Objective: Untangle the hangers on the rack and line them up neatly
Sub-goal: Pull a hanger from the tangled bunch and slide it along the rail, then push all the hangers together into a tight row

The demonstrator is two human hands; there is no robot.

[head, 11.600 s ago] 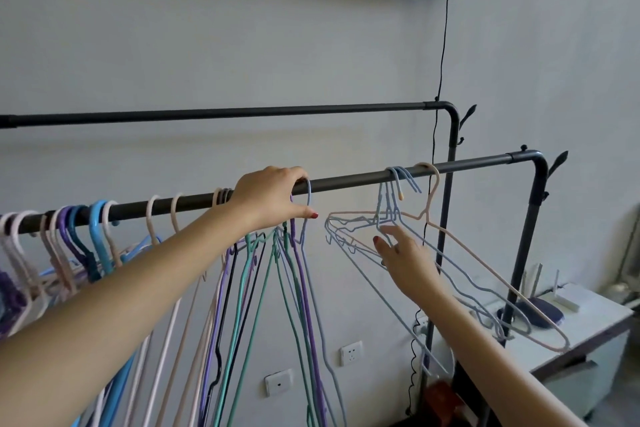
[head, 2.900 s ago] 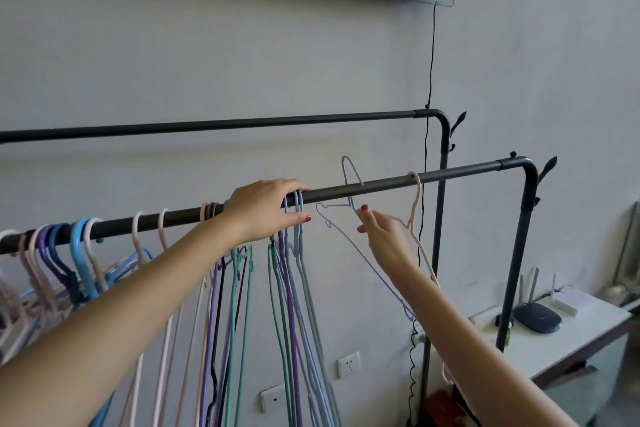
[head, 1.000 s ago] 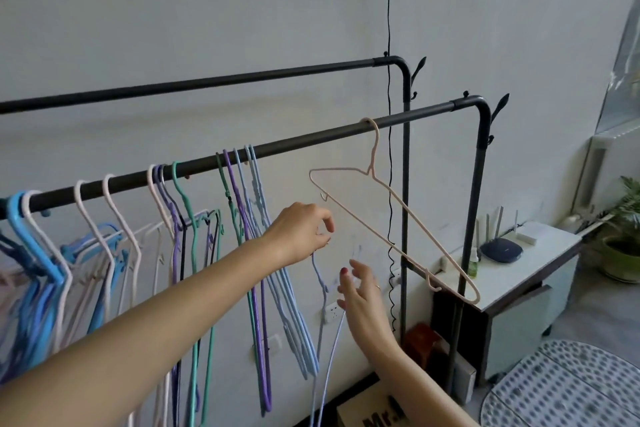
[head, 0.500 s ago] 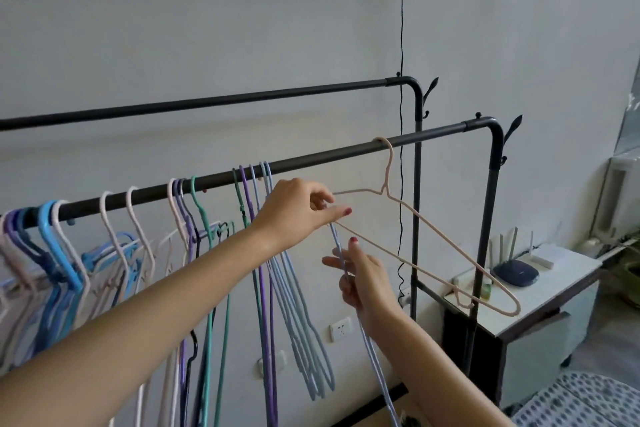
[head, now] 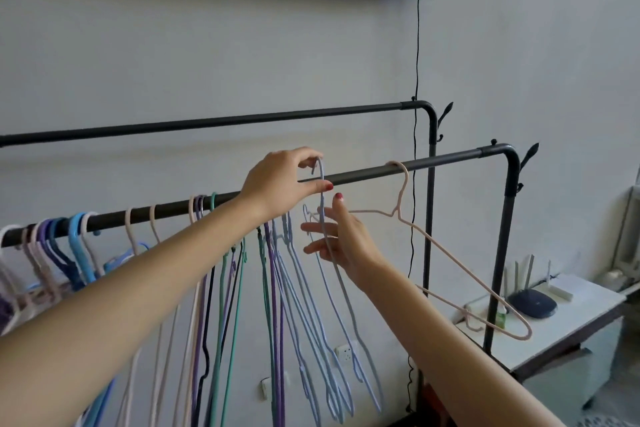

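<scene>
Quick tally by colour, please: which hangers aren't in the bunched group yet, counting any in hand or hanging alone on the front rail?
Light blue hanger, hook pinched by the left hand: 1
Pink hanger, alone on the front rail: 1
Total: 2

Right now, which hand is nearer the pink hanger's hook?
Right. The right hand sits just left of and below the pink hanger hook; the left hand is farther left, pinching the blue hanger.
</scene>
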